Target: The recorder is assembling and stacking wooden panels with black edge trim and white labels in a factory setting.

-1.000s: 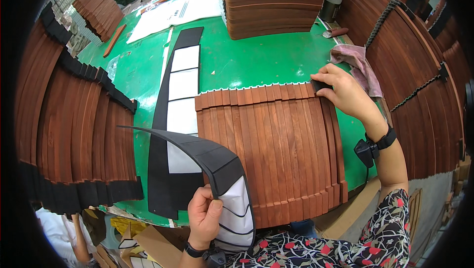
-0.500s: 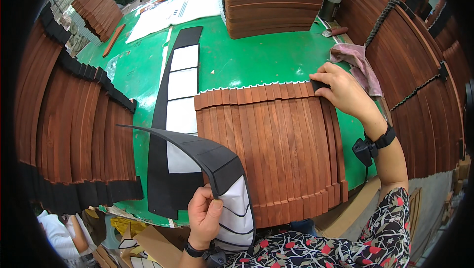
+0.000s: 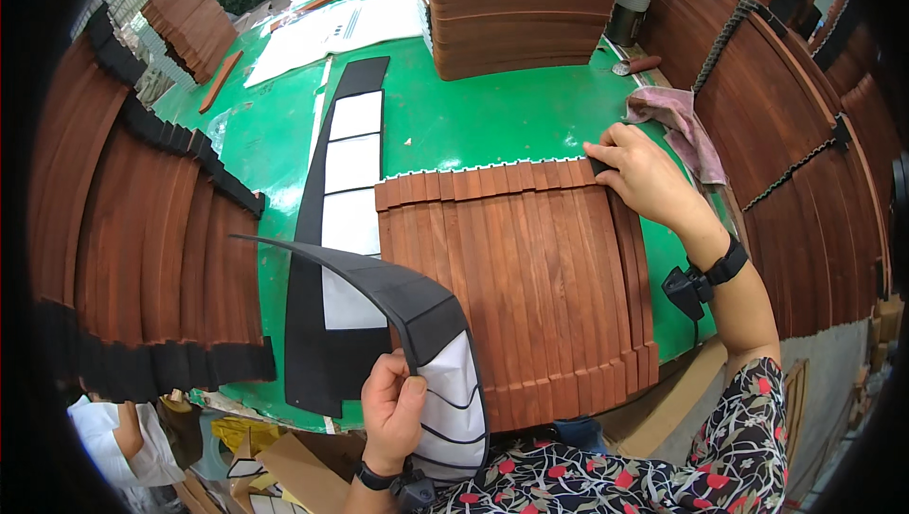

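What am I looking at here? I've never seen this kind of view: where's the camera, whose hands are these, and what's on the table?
There is no machine: a person works with bare hands. The one picture comes from a wide fisheye camera on their head, looking down, so straight edges bend near the rim.

The left hand grips a curved black strip with white backing, lifted off the table. The right hand presses the far right corner of a flat panel of brown wooden slats, which lies on the green table. Beside the panel lies another black strip with white patches. A pink cloth sits by the right hand. Stacks of similar slat panels stand all around.
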`<state>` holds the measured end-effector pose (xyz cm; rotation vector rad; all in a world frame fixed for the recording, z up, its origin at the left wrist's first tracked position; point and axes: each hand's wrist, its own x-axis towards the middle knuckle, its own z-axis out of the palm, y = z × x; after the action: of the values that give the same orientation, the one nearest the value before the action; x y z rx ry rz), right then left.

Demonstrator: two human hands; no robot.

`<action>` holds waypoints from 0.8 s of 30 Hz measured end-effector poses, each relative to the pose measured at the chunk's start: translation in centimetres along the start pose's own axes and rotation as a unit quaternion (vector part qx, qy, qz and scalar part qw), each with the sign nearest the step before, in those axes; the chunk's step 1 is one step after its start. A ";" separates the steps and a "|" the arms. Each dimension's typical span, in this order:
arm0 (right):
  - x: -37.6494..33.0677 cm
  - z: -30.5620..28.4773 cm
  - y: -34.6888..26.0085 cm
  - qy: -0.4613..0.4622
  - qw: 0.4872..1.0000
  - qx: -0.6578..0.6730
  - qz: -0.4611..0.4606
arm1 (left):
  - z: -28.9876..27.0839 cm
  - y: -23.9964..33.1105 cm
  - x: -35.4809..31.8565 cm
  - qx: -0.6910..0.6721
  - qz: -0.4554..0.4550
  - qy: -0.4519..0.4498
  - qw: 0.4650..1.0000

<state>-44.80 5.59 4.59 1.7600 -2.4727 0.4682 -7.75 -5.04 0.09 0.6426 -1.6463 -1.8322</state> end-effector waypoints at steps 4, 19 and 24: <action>-0.6 0.5 0.4 0.054 0.998 0.011 -0.028 | 0.0 0.1 0.0 0.001 -0.006 -0.001 1.000; -0.9 0.3 -1.9 0.075 0.996 -0.030 -0.048 | -2.0 2.3 1.2 -0.149 -0.017 -0.005 0.989; -1.0 -2.6 -9.2 0.120 0.968 0.151 -0.159 | -2.1 2.9 0.7 -0.184 -0.014 -0.028 0.982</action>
<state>-36.15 4.54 8.73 2.0162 -1.9916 1.0009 -6.52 -7.19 2.72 0.4556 -1.2844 -2.1193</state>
